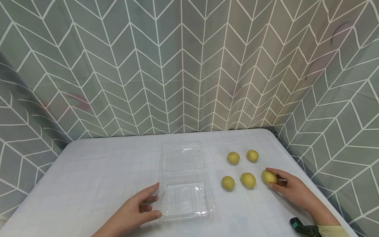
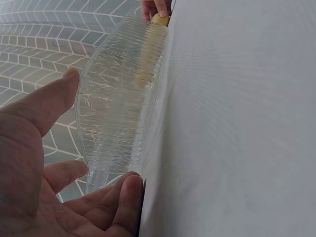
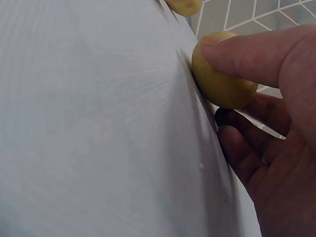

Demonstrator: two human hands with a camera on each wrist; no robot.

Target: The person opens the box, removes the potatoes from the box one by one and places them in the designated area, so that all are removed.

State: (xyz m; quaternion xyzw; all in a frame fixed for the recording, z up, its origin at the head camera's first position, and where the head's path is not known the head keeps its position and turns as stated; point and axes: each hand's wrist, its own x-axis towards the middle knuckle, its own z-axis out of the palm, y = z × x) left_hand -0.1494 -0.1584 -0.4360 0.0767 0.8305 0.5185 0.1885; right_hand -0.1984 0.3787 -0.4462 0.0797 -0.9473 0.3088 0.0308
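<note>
A clear plastic clamshell box [image 1: 185,197] lies on the table with its lid folded back, away from me. My left hand [image 1: 137,210] is at the box's near left side, its thumb and fingertips at the rim and its fingers loosely spread. On the right, my right hand [image 1: 291,189] pinches a yellow lemon [image 1: 268,177] between thumb and fingers. That lemon [image 3: 224,74] sits at the tabletop in the right wrist view, with the thumb on top. Several other lemons [image 1: 248,180] lie between the box and the right hand.
A white cloth [image 1: 97,174] covers the table. Patterned grey curtains [image 1: 183,65] hang behind it and along both sides. On my right wrist is a black band [image 1: 306,228] with a small device, near the table's right edge.
</note>
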